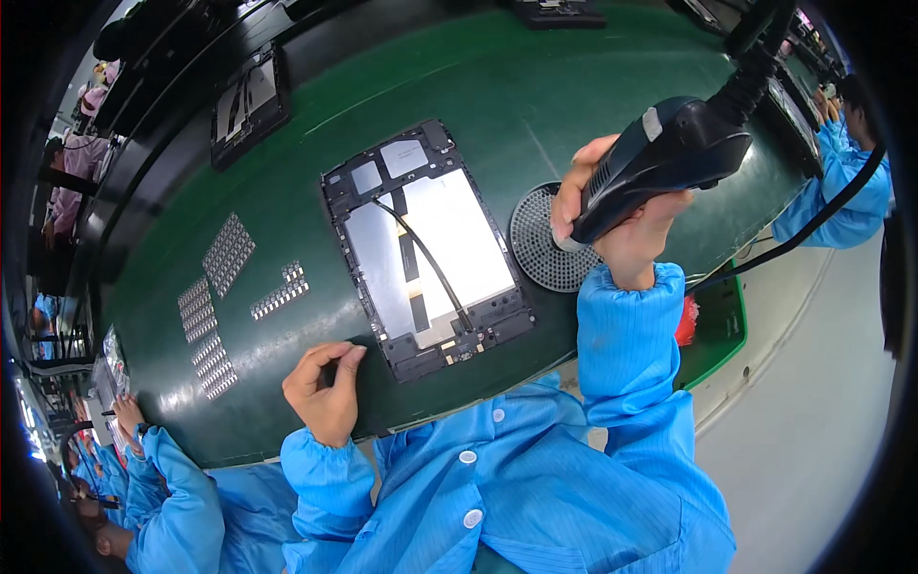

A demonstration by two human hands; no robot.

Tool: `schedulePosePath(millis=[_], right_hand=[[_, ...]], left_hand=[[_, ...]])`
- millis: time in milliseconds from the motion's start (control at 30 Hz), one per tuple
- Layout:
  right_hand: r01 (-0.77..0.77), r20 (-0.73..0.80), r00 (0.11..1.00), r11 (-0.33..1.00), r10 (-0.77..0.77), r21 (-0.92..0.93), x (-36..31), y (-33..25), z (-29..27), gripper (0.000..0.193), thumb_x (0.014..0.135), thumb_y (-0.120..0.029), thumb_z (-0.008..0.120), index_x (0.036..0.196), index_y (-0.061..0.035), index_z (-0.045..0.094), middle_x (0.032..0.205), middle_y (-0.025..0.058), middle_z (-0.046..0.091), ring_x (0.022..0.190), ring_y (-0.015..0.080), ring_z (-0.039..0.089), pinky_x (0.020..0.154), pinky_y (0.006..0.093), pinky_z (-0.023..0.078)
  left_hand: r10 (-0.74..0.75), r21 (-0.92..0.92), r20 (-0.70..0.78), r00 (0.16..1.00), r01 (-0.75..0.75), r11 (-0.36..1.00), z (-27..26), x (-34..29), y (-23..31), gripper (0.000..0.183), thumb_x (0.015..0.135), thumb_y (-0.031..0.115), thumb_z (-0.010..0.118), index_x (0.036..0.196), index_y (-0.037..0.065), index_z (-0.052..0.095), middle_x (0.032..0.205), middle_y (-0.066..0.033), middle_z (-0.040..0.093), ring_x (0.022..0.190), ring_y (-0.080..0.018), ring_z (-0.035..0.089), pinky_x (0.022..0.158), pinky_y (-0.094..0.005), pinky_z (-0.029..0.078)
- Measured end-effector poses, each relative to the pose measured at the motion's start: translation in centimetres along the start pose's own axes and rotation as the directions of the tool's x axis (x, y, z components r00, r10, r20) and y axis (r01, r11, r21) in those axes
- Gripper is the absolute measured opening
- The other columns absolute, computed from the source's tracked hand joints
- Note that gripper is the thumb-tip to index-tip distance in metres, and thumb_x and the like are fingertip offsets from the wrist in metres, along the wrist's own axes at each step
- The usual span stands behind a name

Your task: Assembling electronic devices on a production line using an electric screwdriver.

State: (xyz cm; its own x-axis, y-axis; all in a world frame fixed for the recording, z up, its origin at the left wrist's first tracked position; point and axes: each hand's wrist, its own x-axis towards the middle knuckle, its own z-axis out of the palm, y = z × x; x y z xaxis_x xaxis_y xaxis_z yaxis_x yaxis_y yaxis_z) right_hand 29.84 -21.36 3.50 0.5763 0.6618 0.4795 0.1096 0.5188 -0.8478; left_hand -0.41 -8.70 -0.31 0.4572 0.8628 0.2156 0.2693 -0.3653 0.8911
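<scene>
My right hand (626, 220) is wrapped round a black handheld scanner (660, 153), raised above the right part of the table. Below it, partly covered by that hand, lies a round grey perforated disc (545, 239). In front of me is an opened tablet (430, 251), its silver inner plate, black frame, flat strips and a thin black cable showing. My left hand (325, 392) rests near the tablet's lower left corner, apart from it. Its fingers are curled, with thumb and forefinger close together; whatever they pinch, if anything, is too small to tell.
Sheets of small silvery labels (229, 253) lie left of the tablet on the green table (402, 86). Another opened tablet (251, 105) sits at the far left. A black cable (803, 234) and a green bin (717, 335) are at right. Co-workers in blue sit on both sides.
</scene>
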Motion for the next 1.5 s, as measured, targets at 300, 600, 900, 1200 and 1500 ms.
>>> schedulePosePath(millis=[300, 600, 900, 1200, 1500], right_hand=[[-0.003, -0.033, 0.999, 0.997, 0.006, 0.083, -0.3, 0.7, 0.1, 0.090, 0.077, -0.079, 0.031, 0.112, 0.0025, 0.045, 0.066, 0.0124, 0.055, 0.052, 0.0207, 0.055, 0.046, 0.0310, 0.045], [-0.008, -0.067, 0.998, 0.995, 0.015, 0.102, 1.4, 2.3, 0.2, 0.091, 0.075, -0.082, 0.029, 0.112, -0.0008, 0.044, 0.067, 0.0107, 0.051, 0.052, 0.0219, 0.050, 0.051, 0.0347, 0.043], [0.020, -0.054, 0.998, 0.994, -0.014, 0.106, 1.8, 1.8, 0.1, 0.096, 0.073, -0.082, 0.032, 0.113, 0.0045, 0.045, 0.065, 0.0136, 0.054, 0.053, 0.0231, 0.056, 0.051, 0.0344, 0.049], [0.140, 0.162, 0.972, 0.971, -0.172, 0.195, 4.3, -2.3, 5.6, 0.101, 0.070, -0.087, 0.027, 0.119, -0.0015, 0.045, 0.069, 0.0127, 0.058, 0.052, 0.0218, 0.056, 0.050, 0.0349, 0.047], [-0.195, 0.218, 0.965, 0.957, 0.148, 0.214, 6.0, 1.5, 15.7, 0.105, 0.068, -0.089, 0.024, 0.108, 0.0037, 0.052, 0.061, 0.0123, 0.057, 0.050, 0.0173, 0.056, 0.047, 0.0269, 0.048]], left_hand=[[-0.335, -0.148, 0.273, 0.902, 0.384, 0.911, -0.8, -1.4, 1.7, 0.017, 0.072, -0.004, 0.070, 0.089, -0.005, 0.068, 0.074, -0.0116, 0.066, 0.064, -0.0118, 0.062, 0.059, -0.0230, 0.050], [-0.113, 0.011, 0.392, 0.913, 0.119, 0.993, -0.7, -1.2, 2.2, 0.013, 0.072, 0.001, 0.072, 0.084, 0.000, 0.070, 0.078, -0.0114, 0.068, 0.056, -0.0141, 0.060, 0.053, -0.0231, 0.046], [-0.240, -0.339, 0.361, 0.901, 0.367, 0.866, -0.9, 5.4, 0.3, 0.011, 0.081, -0.001, 0.066, 0.091, -0.006, 0.064, 0.082, -0.0114, 0.068, 0.075, -0.0160, 0.066, 0.066, -0.0236, 0.053], [-0.200, -0.345, 0.410, 0.890, 0.354, 0.869, 1.3, 10.6, -0.3, 0.012, 0.082, 0.002, 0.066, 0.089, -0.006, 0.063, 0.079, -0.0089, 0.066, 0.069, -0.0108, 0.063, 0.061, -0.0222, 0.052], [-0.114, -0.279, 0.325, 0.939, 0.211, 0.937, 2.2, 11.0, -2.0, 0.015, 0.079, 0.006, 0.069, 0.088, -0.005, 0.064, 0.073, -0.0071, 0.065, 0.062, -0.0059, 0.058, 0.055, -0.0201, 0.047]])
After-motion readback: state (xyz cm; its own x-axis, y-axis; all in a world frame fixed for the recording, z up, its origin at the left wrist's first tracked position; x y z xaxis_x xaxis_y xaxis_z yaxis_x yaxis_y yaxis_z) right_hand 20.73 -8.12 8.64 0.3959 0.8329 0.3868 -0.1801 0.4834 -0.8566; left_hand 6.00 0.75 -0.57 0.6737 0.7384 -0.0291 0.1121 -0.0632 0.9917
